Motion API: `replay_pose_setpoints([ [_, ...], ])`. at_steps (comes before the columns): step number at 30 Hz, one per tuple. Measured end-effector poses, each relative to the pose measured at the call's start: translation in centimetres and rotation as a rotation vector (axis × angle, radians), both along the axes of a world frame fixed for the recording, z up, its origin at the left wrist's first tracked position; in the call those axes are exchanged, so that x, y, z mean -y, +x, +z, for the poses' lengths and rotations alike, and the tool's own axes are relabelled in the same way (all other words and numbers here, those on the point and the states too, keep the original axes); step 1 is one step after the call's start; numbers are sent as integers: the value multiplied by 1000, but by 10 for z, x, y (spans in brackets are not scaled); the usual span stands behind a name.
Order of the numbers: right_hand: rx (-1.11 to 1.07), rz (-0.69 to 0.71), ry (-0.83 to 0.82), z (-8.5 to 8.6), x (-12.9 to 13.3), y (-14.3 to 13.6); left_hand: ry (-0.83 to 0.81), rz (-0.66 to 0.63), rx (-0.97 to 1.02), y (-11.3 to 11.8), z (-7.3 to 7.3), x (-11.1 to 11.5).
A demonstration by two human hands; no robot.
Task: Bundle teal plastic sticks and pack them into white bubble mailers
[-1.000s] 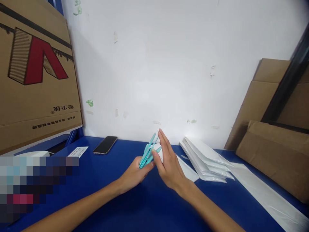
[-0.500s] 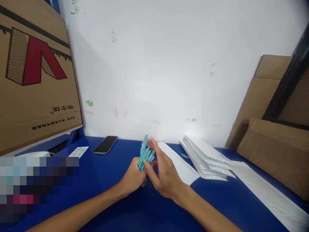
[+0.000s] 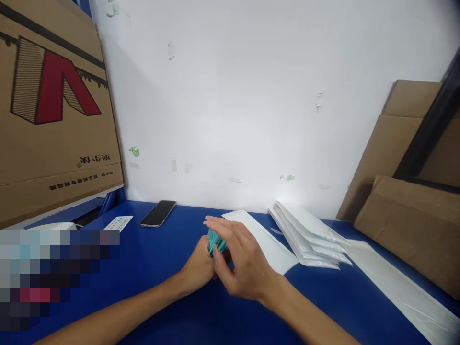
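A bundle of thin teal plastic pieces (image 3: 216, 242) stands upright between my hands above the blue table (image 3: 151, 258). My left hand (image 3: 199, 263) is closed round the lower part of the bundle. Curved over its top is my right hand (image 3: 242, 256), with the thumb against the near side of the pieces and the fingers covering their upper ends. The exact shape of the pieces is hidden by my fingers.
A phone (image 3: 158, 213) and a printed card (image 3: 118, 223) lie at the left. White envelopes (image 3: 309, 239) are stacked right of my hands, with another white sheet (image 3: 266, 242) beside them. Cardboard boxes (image 3: 61, 143) flank both sides; a white wall (image 3: 230, 96) rises behind.
My right hand's fingers have come down and leftward over the top of the teal bundle, which now shows less. My left hand keeps its hold.
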State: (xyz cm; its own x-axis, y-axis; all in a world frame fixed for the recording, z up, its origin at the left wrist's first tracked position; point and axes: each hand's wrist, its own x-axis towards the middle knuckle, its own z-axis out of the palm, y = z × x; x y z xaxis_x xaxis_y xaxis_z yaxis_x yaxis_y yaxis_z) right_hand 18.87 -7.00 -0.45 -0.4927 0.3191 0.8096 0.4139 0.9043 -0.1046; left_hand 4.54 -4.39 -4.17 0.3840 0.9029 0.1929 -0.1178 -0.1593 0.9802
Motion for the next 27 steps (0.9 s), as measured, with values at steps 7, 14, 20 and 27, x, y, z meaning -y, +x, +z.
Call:
replay_pose_setpoints([
  [7, -76, -82, -69, 5, 3, 2, 104, 7, -182, -1, -3, 1],
  [14, -65, -41, -189, -6, -1, -3, 247, 70, -99, 5, 1, 4],
  [20, -48, -72, -148, -8, -10, 4, 15, 14, -155, 9, -6, -3],
  [27, -32, -401, 207, 33, -7, 45, -33, 52, -219, 8, -5, -4],
])
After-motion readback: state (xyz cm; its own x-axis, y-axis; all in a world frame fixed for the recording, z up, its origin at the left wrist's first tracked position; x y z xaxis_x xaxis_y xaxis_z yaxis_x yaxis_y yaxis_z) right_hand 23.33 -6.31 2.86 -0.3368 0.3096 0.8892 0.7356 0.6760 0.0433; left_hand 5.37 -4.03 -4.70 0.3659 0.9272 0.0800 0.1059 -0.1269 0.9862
